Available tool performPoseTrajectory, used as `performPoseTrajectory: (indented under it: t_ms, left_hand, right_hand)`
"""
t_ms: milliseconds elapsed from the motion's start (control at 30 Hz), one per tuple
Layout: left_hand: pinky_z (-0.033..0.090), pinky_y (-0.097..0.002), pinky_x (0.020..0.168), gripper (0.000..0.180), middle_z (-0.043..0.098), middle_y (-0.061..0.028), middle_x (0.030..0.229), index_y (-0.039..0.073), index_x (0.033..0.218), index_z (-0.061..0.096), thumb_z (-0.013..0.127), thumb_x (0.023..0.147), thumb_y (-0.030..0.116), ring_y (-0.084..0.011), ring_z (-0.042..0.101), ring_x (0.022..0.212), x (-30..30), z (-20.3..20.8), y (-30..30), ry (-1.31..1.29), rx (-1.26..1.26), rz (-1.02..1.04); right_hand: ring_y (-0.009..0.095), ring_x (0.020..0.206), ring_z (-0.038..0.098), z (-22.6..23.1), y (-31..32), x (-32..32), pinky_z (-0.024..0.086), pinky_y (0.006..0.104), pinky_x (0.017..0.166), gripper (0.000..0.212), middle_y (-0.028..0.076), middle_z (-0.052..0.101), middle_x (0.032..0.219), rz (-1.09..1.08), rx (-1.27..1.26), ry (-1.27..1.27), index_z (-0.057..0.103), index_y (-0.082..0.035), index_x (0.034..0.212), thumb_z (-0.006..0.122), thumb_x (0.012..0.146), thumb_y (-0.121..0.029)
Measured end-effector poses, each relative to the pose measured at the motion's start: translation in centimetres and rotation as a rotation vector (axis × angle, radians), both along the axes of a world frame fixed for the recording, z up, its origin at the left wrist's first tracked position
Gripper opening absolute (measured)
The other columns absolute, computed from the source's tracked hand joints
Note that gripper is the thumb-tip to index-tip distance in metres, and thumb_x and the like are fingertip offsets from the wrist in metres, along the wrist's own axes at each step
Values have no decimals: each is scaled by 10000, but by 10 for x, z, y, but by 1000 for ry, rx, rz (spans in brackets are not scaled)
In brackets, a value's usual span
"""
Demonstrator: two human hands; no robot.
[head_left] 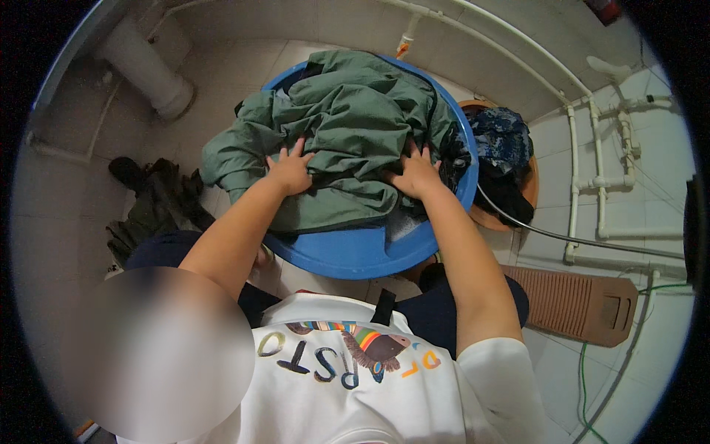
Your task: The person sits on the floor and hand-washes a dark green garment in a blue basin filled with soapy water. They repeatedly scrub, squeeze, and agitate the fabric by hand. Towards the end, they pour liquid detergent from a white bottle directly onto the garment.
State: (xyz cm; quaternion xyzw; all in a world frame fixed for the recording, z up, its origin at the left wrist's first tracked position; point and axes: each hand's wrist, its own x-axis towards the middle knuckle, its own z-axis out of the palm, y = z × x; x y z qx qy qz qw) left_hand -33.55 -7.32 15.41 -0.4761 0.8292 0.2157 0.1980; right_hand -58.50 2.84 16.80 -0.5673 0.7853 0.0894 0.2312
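A large green garment [347,111] lies bunched in a round blue basin [333,255], heaped above the rim and hanging over its left side. My left hand [290,172] presses on the cloth left of the middle, its fingers spread. On the right part of the garment rests my right hand [416,174], fingers also apart and some of them sunk among the folds. Black cloth [452,152] shows along the basin's right inner wall. A little foam [405,222] is visible inside the near right rim.
An orange-brown basin [529,194] with dark patterned clothes [501,140] stands to the right. A brown washboard [577,303] lies at the lower right, near a grey hose [562,235]. Dark clothes [159,207] lie on the floor at left. White pipes [597,170] line the right wall.
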Motion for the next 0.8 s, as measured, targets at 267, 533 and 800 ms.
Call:
performPoseTrajectory:
  t_ms: [267,533,800]
  left_hand:
    - [342,-436,944,609,242,-133,1373,173,1311,313,495,734,98,-381,371,1143,3,-39,-36,168,118,59]
    - [369,-367,912,460,429,-210,1242,42,1217,434,479,792,213,-337,449,1109,-4,-75,-54,463,356,261]
    - [347,-374,924,430,440,-212,1223,9,1194,444,431,816,212,-335,439,1110,-5,-128,-63,321,264,255]
  right_hand:
    - [353,1267,211,-55,-43,-26,255,375,1025,663,140,169,1408,-44,93,-209,281,-56,1324,493,761,-337]
    - [327,1209,341,-67,-54,-29,290,361,1005,628,170,324,1334,-114,39,-301,249,-48,1326,482,776,-244]
    - [343,1192,344,-138,-60,-51,306,351,971,515,156,337,1327,39,-39,-246,323,-86,1294,446,838,-293]
